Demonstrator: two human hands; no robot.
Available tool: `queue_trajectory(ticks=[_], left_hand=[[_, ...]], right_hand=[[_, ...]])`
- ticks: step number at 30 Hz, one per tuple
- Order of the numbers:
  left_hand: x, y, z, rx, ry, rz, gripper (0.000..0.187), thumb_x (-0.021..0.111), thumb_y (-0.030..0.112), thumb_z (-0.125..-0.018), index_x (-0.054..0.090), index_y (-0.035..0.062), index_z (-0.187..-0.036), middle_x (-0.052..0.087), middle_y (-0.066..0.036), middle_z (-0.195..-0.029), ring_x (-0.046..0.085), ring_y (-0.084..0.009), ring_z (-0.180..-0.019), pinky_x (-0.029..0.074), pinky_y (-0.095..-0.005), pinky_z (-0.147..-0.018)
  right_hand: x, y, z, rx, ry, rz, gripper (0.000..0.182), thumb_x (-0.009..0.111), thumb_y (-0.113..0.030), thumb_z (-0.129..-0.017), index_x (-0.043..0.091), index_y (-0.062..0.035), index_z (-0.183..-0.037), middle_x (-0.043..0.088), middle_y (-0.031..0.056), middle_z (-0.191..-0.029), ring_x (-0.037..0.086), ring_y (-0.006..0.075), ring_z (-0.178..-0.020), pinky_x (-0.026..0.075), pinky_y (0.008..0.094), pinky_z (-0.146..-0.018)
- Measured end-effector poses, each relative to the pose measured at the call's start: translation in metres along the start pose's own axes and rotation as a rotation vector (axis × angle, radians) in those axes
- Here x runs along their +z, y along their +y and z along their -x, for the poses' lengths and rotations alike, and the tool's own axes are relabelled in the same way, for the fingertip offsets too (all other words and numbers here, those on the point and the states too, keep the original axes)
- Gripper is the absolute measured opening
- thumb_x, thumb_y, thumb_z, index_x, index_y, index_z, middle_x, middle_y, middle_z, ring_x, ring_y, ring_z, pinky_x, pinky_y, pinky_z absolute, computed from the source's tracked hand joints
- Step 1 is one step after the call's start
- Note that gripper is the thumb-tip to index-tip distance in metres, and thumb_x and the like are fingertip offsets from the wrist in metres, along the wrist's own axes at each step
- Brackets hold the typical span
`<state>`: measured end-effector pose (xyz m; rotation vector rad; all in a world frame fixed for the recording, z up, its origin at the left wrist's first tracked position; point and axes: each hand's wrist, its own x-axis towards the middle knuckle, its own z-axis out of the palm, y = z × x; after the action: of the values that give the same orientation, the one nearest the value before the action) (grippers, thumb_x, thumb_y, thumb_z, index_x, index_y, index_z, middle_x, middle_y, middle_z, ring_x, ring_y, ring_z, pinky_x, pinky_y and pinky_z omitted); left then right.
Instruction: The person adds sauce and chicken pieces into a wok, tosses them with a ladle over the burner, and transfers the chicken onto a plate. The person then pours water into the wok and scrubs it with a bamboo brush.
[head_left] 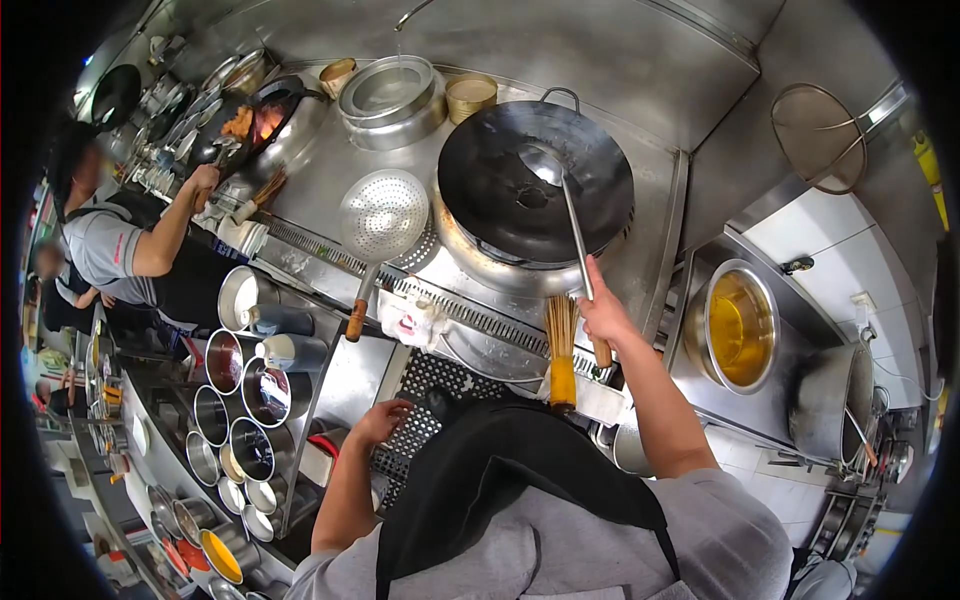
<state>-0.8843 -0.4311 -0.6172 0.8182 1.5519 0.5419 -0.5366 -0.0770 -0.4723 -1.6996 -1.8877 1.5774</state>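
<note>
My right hand [607, 312] is closed round the handle of a ladle [577, 230], whose wooden end sticks out below my fist. The ladle's bowl rests inside a large black wok [480, 200] on the stove. Just left of that hand a bamboo wok brush [562, 350] lies at the stove's front edge. Down by my body hangs my left hand [381, 421], fingers loosely apart and holding nothing. Above it, a perforated skimmer [384, 216] with a wooden handle lies across the stove's front ledge. A white cloth [413, 318] sits beside the skimmer.
Water runs into a metal pot [390, 95] behind the skimmer. A bowl of yellow oil [741, 325] stands at the right, below a hanging strainer [818, 137]. Several sauce containers [268, 390] fill the left shelf. Another person [120, 240] works at a flaming wok [262, 125].
</note>
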Motion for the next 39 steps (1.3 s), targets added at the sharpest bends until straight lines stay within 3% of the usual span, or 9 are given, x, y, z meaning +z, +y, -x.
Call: queue_trajectory(ticks=[5,8,15,21,25,27,31,36,39], left_hand=[[-0.033,-0.006,-0.001,0.062,-0.012,-0.03,0.054,0.048,-0.013,-0.074,0.057,-0.0022,-0.126,0.065,-0.016,-0.117,0.063,-0.0238,-0.104,0.053,-0.033,-0.085],[-0.05,-0.011,0.004,0.034,-0.031,-0.01,0.054,0.047,-0.013,-0.074,0.057,-0.0024,-0.126,0.065,-0.016,-0.118,0.063,-0.0232,-0.104,0.053,-0.0328,-0.086],[-0.077,0.028,0.008,0.221,-0.038,0.133,0.045,0.048,-0.01,-0.08,0.061,-0.0006,-0.122,0.067,-0.011,-0.112,0.064,-0.0191,-0.1,0.054,-0.0319,-0.082],[-0.059,0.19,-0.047,0.889,0.224,-0.347,0.028,0.058,0.009,-0.089,0.064,0.005,-0.116,0.065,-0.016,-0.11,0.059,-0.0391,-0.104,0.048,-0.0437,-0.091],[-0.011,0.288,-0.12,1.26,0.48,-0.546,0.022,0.06,0.013,-0.09,0.061,0.0077,-0.111,0.06,-0.014,-0.108,0.058,-0.0336,-0.103,0.048,-0.0417,-0.089],[0.005,0.289,-0.159,1.137,0.437,-0.848,0.022,0.06,0.019,-0.091,0.062,0.0082,-0.11,0.062,-0.013,-0.106,0.059,-0.0326,-0.101,0.048,-0.0415,-0.088],[0.006,0.304,-0.195,1.075,0.309,-1.067,0.023,0.059,0.028,-0.092,0.064,0.0091,-0.103,0.065,-0.011,-0.096,0.061,-0.0315,-0.096,0.048,-0.0418,-0.085],[-0.017,0.378,-0.177,1.352,0.34,-0.87,0.018,0.061,0.024,-0.09,0.064,0.007,-0.085,0.066,-0.012,-0.084,0.064,-0.0343,-0.084,0.05,-0.0461,-0.077],[-0.023,0.414,-0.165,1.22,0.29,-0.732,0.014,0.065,0.019,-0.087,0.067,0.0051,-0.087,0.068,-0.016,-0.087,0.065,-0.0377,-0.086,0.051,-0.0455,-0.076]], right_hand=[[0.017,0.002,0.001,-0.02,-0.07,-0.342,0.075,0.051,-0.008,-0.097,0.013,-0.0314,-0.157,0.05,0.0036,-0.074,0.045,0.0108,-0.051,0.041,0.0293,-0.045],[0.014,0.011,0.003,0.057,-0.443,-1.164,0.068,0.052,-0.011,-0.098,0.021,-0.0312,-0.155,0.046,0.0018,-0.071,0.043,0.0068,-0.051,0.039,0.0245,-0.043],[0.081,0.032,0.086,-0.196,-0.498,-1.71,0.055,0.045,-0.014,-0.102,0.027,-0.0247,-0.153,0.043,0.0026,-0.083,0.041,0.0011,-0.05,0.036,0.0165,-0.038],[0.04,0.013,0.141,-0.363,-0.046,-1.326,0.072,0.052,-0.008,-0.097,0.016,-0.0257,-0.156,0.041,0.0024,-0.072,0.035,0.0041,-0.043,0.035,0.0191,-0.033],[0.04,0.017,0.122,-0.162,0.409,-0.965,0.079,0.052,-0.003,-0.092,0.012,-0.026,-0.157,0.044,0.0018,-0.071,0.043,0.0086,-0.049,0.039,0.0229,-0.04],[0.057,0.036,0.09,-0.03,0.609,-0.682,0.082,0.049,0.0,-0.09,0.01,-0.0252,-0.157,0.048,0.0028,-0.074,0.045,0.011,-0.05,0.041,0.0245,-0.042],[0.074,0.096,0.085,0.075,0.545,-0.524,0.086,0.05,0.004,-0.085,0.011,-0.0228,-0.158,0.048,0.0033,-0.063,0.046,0.0142,-0.046,0.04,0.0307,-0.04],[0.054,0.138,0.155,-0.014,0.504,-0.549,0.086,0.048,0.005,-0.085,0.012,-0.0232,-0.158,0.047,0.0003,-0.06,0.043,0.0108,-0.042,0.04,0.0276,-0.038],[0.042,0.155,0.172,-0.012,0.481,-0.535,0.085,0.051,0.003,-0.086,0.013,-0.0203,-0.158,0.048,-0.0003,-0.058,0.044,0.0107,-0.042,0.04,0.0279,-0.039]])
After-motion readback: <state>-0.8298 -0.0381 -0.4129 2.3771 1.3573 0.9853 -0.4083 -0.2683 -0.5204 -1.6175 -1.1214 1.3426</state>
